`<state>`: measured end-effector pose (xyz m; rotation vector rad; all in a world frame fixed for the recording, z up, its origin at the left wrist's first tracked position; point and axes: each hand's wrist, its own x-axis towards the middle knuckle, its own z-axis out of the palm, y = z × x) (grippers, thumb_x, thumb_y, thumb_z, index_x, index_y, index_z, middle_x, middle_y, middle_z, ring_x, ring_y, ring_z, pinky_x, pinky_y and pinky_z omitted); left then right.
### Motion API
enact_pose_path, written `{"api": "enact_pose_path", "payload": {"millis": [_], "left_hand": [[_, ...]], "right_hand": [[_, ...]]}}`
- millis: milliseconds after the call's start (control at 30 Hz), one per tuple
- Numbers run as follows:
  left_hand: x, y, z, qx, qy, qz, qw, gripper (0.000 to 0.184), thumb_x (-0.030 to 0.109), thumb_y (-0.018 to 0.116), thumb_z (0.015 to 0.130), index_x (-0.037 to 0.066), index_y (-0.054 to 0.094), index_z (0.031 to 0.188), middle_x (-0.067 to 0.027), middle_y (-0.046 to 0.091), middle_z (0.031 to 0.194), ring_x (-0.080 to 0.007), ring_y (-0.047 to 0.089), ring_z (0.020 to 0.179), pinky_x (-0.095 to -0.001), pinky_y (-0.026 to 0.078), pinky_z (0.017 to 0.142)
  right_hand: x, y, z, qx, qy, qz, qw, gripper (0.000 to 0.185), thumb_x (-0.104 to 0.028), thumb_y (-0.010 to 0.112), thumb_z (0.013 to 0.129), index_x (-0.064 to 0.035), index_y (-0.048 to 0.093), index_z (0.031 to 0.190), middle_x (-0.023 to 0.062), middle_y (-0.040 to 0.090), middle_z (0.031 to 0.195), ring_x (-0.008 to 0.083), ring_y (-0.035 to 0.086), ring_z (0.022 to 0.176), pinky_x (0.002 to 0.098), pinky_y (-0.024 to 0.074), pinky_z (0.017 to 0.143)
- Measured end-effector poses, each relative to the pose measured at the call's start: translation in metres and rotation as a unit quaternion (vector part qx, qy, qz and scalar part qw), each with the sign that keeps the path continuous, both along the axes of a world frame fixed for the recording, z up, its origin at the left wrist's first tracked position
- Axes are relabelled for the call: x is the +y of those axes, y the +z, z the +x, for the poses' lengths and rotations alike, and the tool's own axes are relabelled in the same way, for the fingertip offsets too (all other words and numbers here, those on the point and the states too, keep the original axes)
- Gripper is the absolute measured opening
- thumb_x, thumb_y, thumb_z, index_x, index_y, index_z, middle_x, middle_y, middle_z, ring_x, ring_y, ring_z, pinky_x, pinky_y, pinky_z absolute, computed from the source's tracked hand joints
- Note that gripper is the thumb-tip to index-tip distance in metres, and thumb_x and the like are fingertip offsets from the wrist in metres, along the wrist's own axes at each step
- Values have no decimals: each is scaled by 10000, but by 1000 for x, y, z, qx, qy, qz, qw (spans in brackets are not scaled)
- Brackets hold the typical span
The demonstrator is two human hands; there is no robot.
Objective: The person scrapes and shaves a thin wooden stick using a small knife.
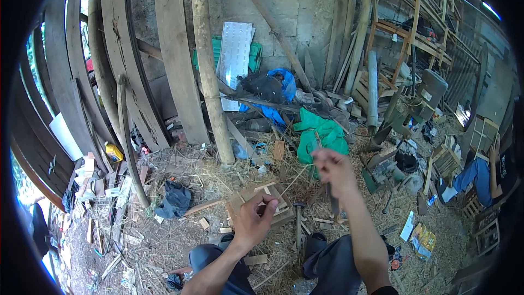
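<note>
My left hand is closed, its thumb and fingers pinching a thin wooden strip that slants up to the right. Below and behind that hand lies a small wooden frame on a wooden block, partly hidden by the hand. My right hand is raised to the right of the strip, fingers curled and slightly blurred. A dark, narrow, blade-like piece shows just under it; whether the hand grips this piece cannot be made out. A hammer stands near my knees.
A green plastic sheet lies ahead, near a bamboo post. Leaning planks line the left. Machinery stands at right, where another person in blue trousers sits. Wood scraps and a dark bag litter the straw-covered ground.
</note>
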<state>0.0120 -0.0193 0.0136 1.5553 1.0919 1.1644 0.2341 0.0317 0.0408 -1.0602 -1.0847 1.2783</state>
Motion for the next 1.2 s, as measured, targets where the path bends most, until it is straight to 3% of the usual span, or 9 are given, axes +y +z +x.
{"api": "enact_pose_path", "payload": {"millis": [200,367,433,567,633,767,833,1033,1200], "left_hand": [[5,-7,-6,-106,-31,-85,990,190,165,563,942,-14,591,996,-40,634,929,-62,534,758,-219,443,706],[5,-1,1,-94,-23,-65,993,222,200,553,952,-13,591,1007,-30,627,927,-54,508,739,-216,430,675],[4,-3,6,-129,-25,-28,991,176,191,543,952,24,587,986,82,398,634,-1,295,522,-197,238,458],[5,-3,0,-137,-30,-75,987,175,185,539,954,20,587,988,81,404,644,0,291,522,-195,233,459],[6,-5,-4,-95,-16,-63,993,226,216,533,963,6,601,1012,5,581,829,-38,449,685,-207,372,601],[7,-5,-2,-102,-15,-77,992,221,211,526,966,8,603,1010,7,566,817,-41,442,679,-210,365,596],[8,-8,3,-130,-8,-44,990,183,184,530,959,11,586,985,66,428,673,-6,305,532,-192,245,469],[4,-5,1,-84,-34,-60,994,192,165,511,966,2,613,974,16,575,743,-20,395,601,-212,330,526],[-2,10,5,-17,-2,15,1000,173,161,530,950,7,611,954,10,556,737,-45,425,613,-224,356,535]], "right_hand": [[-5,1,3,36,-45,-9,998,248,-205,541,951,-4,604,1082,-34,490,672,19,352,495,188,249,430],[-26,13,-38,-39,140,23,989,301,-188,515,963,19,576,1173,-17,483,676,23,355,520,181,272,456],[-25,10,-43,-26,137,16,990,312,-186,511,965,22,567,1191,-16,484,680,24,355,522,179,277,459],[-17,2,-34,21,83,6,996,307,-206,516,965,34,573,1147,-15,483,680,24,352,515,178,269,454],[-15,2,-29,37,52,16,998,274,-218,520,963,18,585,1086,-16,470,663,25,349,504,186,260,443],[-25,12,-35,63,71,24,995,290,-216,521,962,10,578,1135,-12,478,660,27,357,514,187,265,444],[-30,14,-44,10,97,55,994,307,-208,530,958,6,571,1174,-6,497,666,31,377,530,186,278,452],[-26,4,-46,-18,151,25,988,240,-130,548,940,18,613,1117,-6,544,681,25,403,529,188,311,463],[-23,13,-32,4,140,-14,990,247,-158,573,932,58,632,1035,1,532,682,26,398,527,183,299,453]]}}
